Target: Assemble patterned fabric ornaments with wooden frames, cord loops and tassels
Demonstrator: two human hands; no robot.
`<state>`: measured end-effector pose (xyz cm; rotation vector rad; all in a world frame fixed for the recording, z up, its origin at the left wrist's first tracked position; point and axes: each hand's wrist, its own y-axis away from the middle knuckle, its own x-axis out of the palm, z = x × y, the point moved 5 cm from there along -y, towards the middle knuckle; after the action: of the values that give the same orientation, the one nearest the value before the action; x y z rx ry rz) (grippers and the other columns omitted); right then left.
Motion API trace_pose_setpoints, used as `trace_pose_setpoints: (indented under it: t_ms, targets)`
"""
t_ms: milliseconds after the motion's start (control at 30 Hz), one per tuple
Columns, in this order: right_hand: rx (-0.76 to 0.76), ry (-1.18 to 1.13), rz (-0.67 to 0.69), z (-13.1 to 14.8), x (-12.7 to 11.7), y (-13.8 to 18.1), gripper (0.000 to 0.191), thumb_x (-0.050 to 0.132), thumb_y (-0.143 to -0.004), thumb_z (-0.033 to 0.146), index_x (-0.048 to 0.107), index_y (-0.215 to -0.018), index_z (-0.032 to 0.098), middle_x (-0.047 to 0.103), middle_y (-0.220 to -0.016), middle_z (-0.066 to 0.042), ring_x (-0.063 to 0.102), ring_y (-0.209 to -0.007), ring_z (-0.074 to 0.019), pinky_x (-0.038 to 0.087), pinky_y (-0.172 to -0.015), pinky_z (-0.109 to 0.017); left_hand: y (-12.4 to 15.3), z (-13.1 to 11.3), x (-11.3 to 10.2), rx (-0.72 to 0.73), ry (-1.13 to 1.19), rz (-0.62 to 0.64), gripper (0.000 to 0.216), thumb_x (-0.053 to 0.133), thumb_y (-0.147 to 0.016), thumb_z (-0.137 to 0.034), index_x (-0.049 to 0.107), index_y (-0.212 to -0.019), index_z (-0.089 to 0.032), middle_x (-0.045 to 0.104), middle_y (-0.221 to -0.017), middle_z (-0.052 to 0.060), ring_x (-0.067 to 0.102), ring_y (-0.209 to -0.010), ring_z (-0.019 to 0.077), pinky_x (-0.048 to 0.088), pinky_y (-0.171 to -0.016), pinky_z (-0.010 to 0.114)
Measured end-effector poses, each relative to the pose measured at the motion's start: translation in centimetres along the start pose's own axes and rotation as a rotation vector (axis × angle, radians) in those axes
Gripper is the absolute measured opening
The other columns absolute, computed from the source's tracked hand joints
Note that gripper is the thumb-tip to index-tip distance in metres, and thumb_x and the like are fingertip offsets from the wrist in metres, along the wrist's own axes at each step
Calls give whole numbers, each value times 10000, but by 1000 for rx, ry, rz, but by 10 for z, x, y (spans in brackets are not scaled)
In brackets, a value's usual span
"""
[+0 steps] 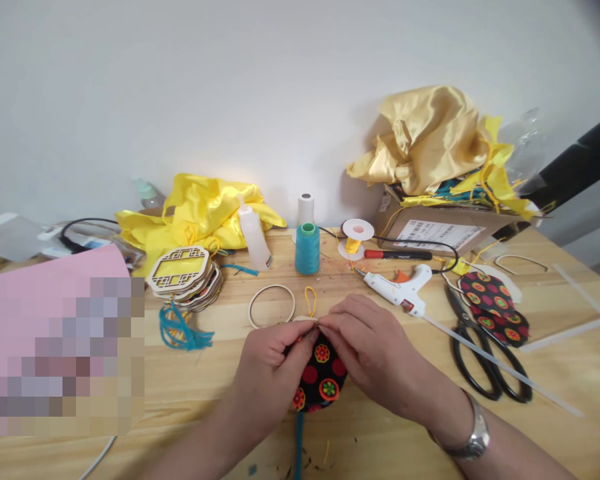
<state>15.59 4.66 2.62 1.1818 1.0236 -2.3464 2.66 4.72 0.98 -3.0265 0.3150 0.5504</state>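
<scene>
Both hands meet at the table's front centre over a small black fabric piece [323, 380] with red, orange and green dots. My left hand [273, 373] is closed, pinching the piece's top edge. My right hand [367, 350], with a watch on its wrist, pinches the same edge from the right. A yellow cord loop [310, 300] rises from the top of the piece just beyond the fingertips. A teal tassel strand [299, 447] hangs from below the piece toward me.
On the wooden table [555, 400]: a wooden ring [272, 306], teal thread cone [307, 248], white glue bottle [255, 237], stacked wooden lattice pieces [183, 273], glue gun [397, 288], black scissors [485, 363], more dotted fabric [495, 307], yellow satin [200, 210], a cardboard box [440, 230].
</scene>
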Motion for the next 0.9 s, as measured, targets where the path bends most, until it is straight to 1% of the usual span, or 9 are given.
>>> trace_pose_setpoints:
  t_ms: [300,400,500,567,633,700,767,833,900]
  targets:
    - [90,-11,11,2,3,0,145,431,-889,93,571,-881,129,578,-807,-65,487,-750,-182,422,-672,-316,1,3,1,-27,37,23,257,542,-853,-194,735,-989,-297,755,-821,-54,664,-749,133,497,-675,189]
    - [167,-28,-97,-9,-1,-1,154,434,-889,111,571,-825,139,573,-752,-51,496,-709,-169,413,-634,-298,2,3,0,-62,59,7,237,562,-835,-201,746,-957,-286,753,-781,-51,662,-740,141,500,-664,194]
    - [347,-125,-255,-27,-15,-2,160,465,-889,156,574,-773,153,551,-676,-14,484,-622,-133,396,-573,-259,2,4,-4,-132,69,-33,188,594,-811,-242,761,-894,-262,753,-759,-40,657,-728,155,498,-653,208]
    - [423,-262,-260,-34,-25,-3,174,490,-891,200,573,-742,167,526,-628,14,467,-580,-111,386,-540,-232,1,6,-5,-187,93,-48,166,612,-798,-285,766,-844,-242,755,-760,-27,653,-720,161,493,-645,215]
    - [382,-463,-103,-27,-31,-5,217,489,-900,242,570,-710,178,531,-614,23,479,-571,-101,394,-526,-214,0,10,-6,-246,152,-55,175,626,-786,-321,762,-835,-221,756,-766,-10,653,-728,169,491,-647,225]
    - [220,-686,223,-7,-29,-4,273,474,-909,271,579,-673,184,573,-620,18,521,-578,-95,424,-538,-202,-2,16,-6,-304,235,-65,207,643,-773,-354,755,-852,-201,758,-786,12,656,-736,179,494,-653,243]
    - [-1,-780,529,18,-28,4,331,465,-906,257,583,-604,189,590,-581,21,543,-557,-85,441,-545,-188,-2,22,-5,-347,300,-79,241,656,-760,-383,748,-859,-184,758,-801,31,656,-725,183,497,-641,255]
    - [-141,-774,640,32,-28,9,342,448,-899,191,605,-596,194,612,-574,29,556,-545,-69,442,-541,-162,-2,25,-6,-361,312,-98,246,674,-743,-392,747,-845,-180,758,-802,34,653,-715,177,494,-627,247]
    - [-146,-729,635,35,-25,10,297,441,-890,123,665,-710,195,667,-672,24,588,-599,-60,453,-572,-148,-3,24,-7,-356,302,-107,231,683,-736,-387,747,-839,-189,759,-801,25,650,-721,168,490,-626,231]
